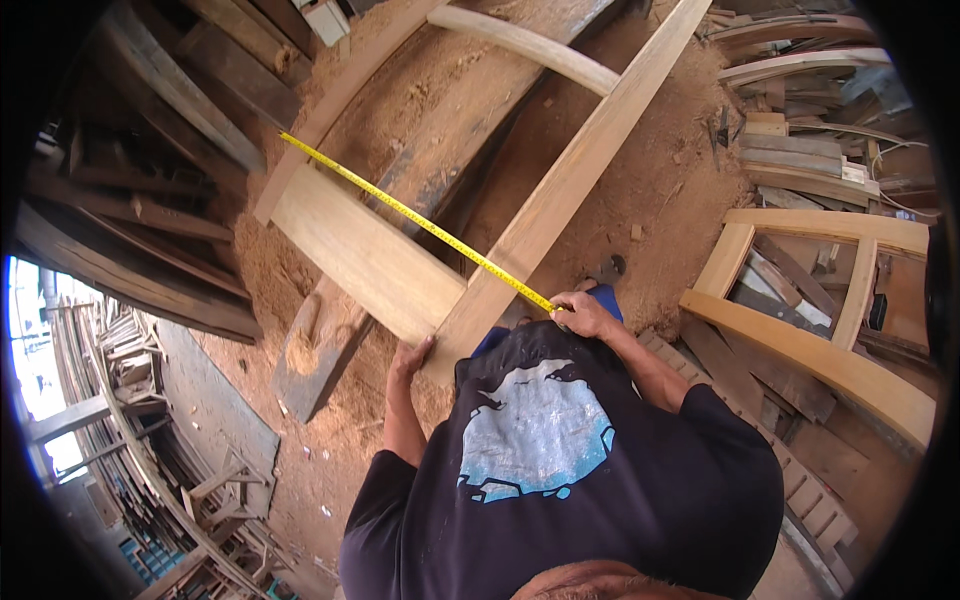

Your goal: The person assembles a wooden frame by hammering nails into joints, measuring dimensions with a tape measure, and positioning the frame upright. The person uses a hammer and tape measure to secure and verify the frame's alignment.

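A pale wooden frame (570, 185) lies at a slant before me, with two long rails, a wide end board (365, 255) and a narrower curved crosspiece (525, 42). Across it, just beyond the wide board, runs a yellow tape measure (420, 222), drawn out straight from the far rail past the near one. My right hand (587, 316) is closed around the tape measure's near end, and its case is mostly hidden. At the near corner my left hand (408, 358) grips the wooden frame's edge; its fingers are partly hidden.
Under the frame lies a thick dark timber (335, 350), amid sawdust on the floor. Curved dark planks (130, 255) are stacked at the left. A smaller wooden frame (790, 330) rests among offcuts at the right. Wood pieces (800, 155) are piled behind it.
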`<state>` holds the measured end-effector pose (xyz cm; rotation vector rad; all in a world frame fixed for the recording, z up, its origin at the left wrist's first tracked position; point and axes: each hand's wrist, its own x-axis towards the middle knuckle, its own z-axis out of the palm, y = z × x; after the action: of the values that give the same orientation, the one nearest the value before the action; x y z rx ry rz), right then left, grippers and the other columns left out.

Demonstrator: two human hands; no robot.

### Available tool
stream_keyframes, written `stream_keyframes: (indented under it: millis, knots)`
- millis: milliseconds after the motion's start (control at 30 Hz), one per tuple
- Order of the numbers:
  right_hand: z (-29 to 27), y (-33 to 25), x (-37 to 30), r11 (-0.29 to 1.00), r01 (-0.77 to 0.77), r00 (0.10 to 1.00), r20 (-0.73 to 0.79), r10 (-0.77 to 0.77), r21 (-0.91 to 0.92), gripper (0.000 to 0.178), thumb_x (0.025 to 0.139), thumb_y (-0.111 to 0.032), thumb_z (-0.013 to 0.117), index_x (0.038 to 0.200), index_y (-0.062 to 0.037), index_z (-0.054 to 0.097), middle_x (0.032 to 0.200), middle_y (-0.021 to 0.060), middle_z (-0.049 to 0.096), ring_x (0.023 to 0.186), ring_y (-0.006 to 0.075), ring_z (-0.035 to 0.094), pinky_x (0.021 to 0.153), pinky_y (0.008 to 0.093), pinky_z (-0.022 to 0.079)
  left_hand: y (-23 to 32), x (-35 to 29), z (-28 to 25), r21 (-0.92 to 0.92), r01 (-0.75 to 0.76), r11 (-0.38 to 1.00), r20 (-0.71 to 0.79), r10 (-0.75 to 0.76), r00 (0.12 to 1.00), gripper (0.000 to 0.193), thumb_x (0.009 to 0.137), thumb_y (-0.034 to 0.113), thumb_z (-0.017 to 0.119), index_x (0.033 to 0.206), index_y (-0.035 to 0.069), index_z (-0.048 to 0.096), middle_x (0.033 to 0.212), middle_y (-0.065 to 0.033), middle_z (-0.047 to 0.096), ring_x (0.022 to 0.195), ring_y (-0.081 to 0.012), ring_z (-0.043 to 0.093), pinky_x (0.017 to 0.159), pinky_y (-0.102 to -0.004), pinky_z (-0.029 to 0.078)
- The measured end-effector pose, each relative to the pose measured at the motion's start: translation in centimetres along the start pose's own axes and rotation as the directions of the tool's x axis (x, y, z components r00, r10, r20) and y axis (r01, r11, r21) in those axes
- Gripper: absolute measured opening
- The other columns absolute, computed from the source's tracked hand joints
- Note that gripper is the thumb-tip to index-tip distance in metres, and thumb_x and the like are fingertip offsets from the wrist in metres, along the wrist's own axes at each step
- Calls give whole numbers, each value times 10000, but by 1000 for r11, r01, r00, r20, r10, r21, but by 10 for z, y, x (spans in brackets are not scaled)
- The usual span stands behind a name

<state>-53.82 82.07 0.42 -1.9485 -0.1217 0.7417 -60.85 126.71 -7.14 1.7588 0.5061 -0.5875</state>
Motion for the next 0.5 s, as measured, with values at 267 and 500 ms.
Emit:
stream_keyframes:
  millis: [267,500]
  knots:
    - [-41,-4,26,990,86,981,-185,-64,113,369,837,-209,663,1117,31,660,880,81,688,806,135,625,726,299,501,128,-4,34,679,249,691,-604,332,724,819,724,432,797,1344,30,443,1413,-284,387,1247,-489,400,1014,-589,366]
    - [-64,-39,21,960,93,958,-286,-14,266,268,862,-190,644,1032,15,676,726,-7,605,651,69,530,568,264,427,210,69,94,794,-223,566,-181,569,802,729,735,371,769,1327,58,479,1425,-275,380,1254,-477,390,1040,-572,350]
